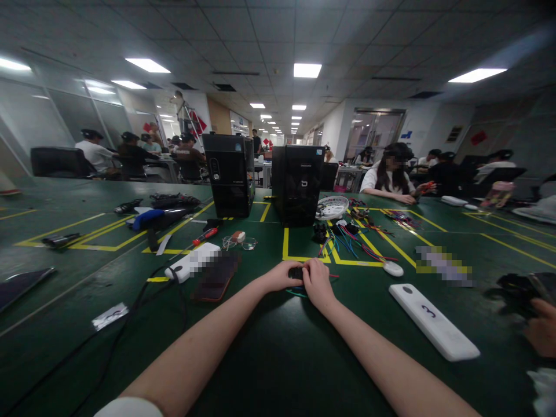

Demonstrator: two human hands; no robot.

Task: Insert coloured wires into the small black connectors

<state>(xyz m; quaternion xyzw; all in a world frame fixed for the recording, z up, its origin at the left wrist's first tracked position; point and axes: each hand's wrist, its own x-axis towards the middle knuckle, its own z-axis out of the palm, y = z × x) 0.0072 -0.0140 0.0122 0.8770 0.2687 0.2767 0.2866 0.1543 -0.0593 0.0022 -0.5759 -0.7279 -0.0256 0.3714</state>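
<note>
Head view. Two bare hands meet over the green bench (269, 359), just in front of the yellow tape (304, 259). The left hand (279, 277) grips a small black part (296, 273) from one side; the right hand (318, 282) meets it from the other, its fingers bent and closed on the part, though their contact is largely hidden. A blue-green wire (297, 293) curves out beneath the hands, and a red wire (334, 276) shows just beside the right hand. Whether either wire enters the part cannot be told.

Beyond the hands, to the right, lie black connectors (320, 233) and a spread of coloured wires (353, 242), with a white basket (333, 207) behind them. Two upright cases, a right black case (297, 185) and a left black case (226, 185), stand farther back. A red-handled screwdriver (205, 236) lies to the left, apart from the hands.

The step in hand appears to be close two-handed handling of the part, perhaps fitting or freeing a wire; the fingers mask which. The next move would seem to call for one hand steadying the part while the other works at its wire end, aligned and without strain on the thin leads.
</note>
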